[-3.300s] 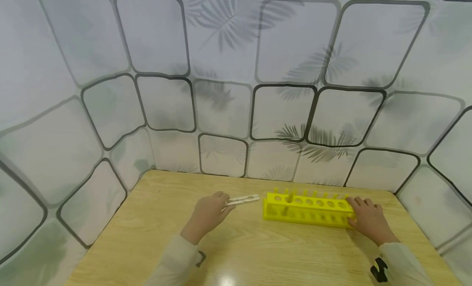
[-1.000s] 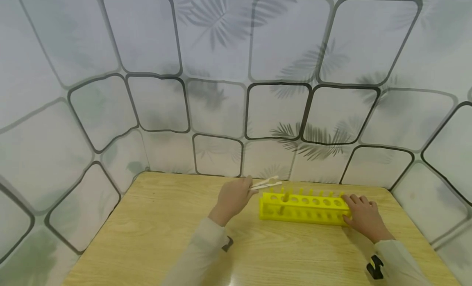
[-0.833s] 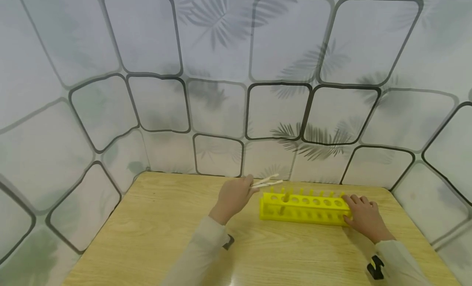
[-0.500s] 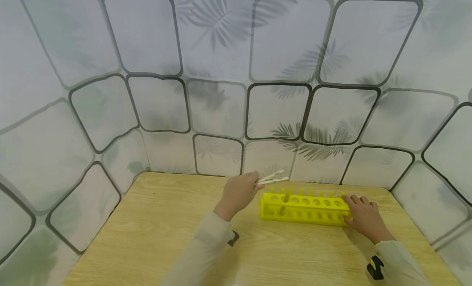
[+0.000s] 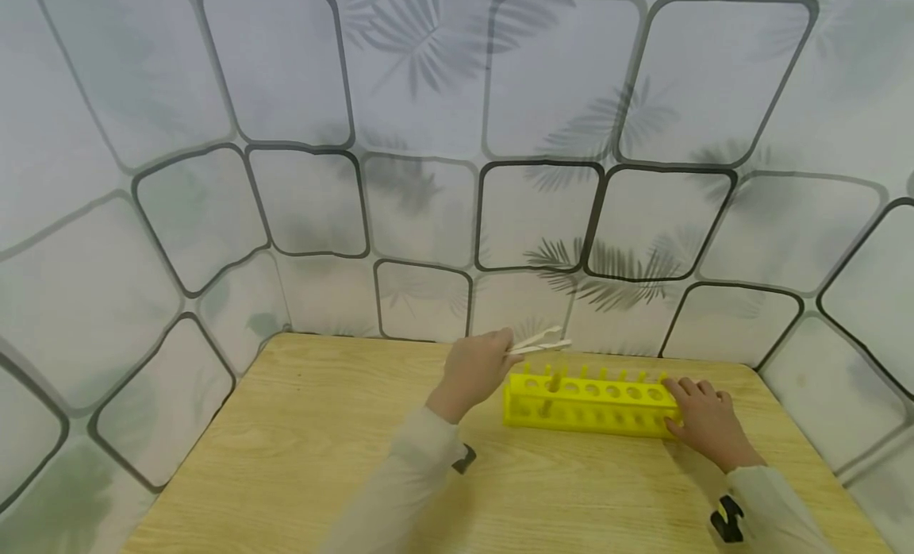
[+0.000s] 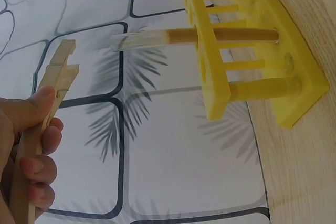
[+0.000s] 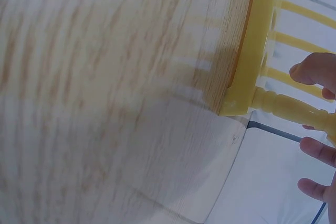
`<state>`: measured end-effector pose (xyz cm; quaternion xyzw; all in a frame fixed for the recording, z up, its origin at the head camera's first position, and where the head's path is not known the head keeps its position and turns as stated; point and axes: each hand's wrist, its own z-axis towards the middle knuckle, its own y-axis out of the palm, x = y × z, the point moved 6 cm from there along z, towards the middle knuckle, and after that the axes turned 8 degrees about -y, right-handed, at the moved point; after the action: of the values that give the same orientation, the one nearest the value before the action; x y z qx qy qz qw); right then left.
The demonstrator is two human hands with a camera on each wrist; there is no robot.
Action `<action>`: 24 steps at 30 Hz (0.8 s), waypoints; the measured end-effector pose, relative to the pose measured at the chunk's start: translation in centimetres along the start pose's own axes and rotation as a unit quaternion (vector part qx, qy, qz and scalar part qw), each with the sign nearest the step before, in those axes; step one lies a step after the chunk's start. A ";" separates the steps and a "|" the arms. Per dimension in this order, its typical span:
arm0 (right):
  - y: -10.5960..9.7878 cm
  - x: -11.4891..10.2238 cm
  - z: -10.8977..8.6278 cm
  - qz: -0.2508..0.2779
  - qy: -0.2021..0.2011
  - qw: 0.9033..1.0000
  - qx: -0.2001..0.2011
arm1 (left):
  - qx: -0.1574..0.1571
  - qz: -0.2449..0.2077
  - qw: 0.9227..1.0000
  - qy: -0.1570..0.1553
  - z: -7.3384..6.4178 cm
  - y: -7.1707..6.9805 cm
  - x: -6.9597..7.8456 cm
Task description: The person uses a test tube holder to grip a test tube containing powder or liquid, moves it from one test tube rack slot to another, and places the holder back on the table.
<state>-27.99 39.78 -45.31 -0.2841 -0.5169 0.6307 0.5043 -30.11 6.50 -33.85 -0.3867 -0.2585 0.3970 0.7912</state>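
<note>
My left hand [image 5: 473,373] grips a wooden test tube holder [image 6: 59,80], thumb on one side and fingers curled on the other. The holder's jaws point right and stand apart with nothing between them, above the left end of a yellow test tube rack [image 5: 596,400]. One test tube [image 6: 184,36] with brown liquid stands in the rack near that end; its clear upper part rises out of the hole, apart from the holder. At the rack's right end my right hand [image 5: 714,427] holds on, fingers over the top and thumb at the front.
The rack sits on a light wooden table [image 5: 300,459], toward its back right. Pegs [image 6: 244,65] stand along the rack's rear side. Behind the table hangs a pale patterned curtain [image 5: 428,221] with dark outlines and leaf prints.
My left hand has moved right and up with the test tube holder, from left of the rack to above its left end. The holder's jaws have spread. My right hand stays on the rack.
</note>
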 end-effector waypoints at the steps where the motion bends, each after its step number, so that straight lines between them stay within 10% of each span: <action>1: 0.0 0.0 0.0 0.001 0.000 1.000 -0.001 | -0.005 -0.005 1.000 -0.002 0.1 0.0 0.1; 24: 0.2 0.3 0.1 -0.001 -0.005 1.000 0.016 | -0.036 -0.008 0.999 -0.003 0.7 1.3 1.1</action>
<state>-28.25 40.09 -45.46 -0.2719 -0.5096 0.6399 0.5069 -30.51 8.18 -34.40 -0.4119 -0.2783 0.3818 0.7792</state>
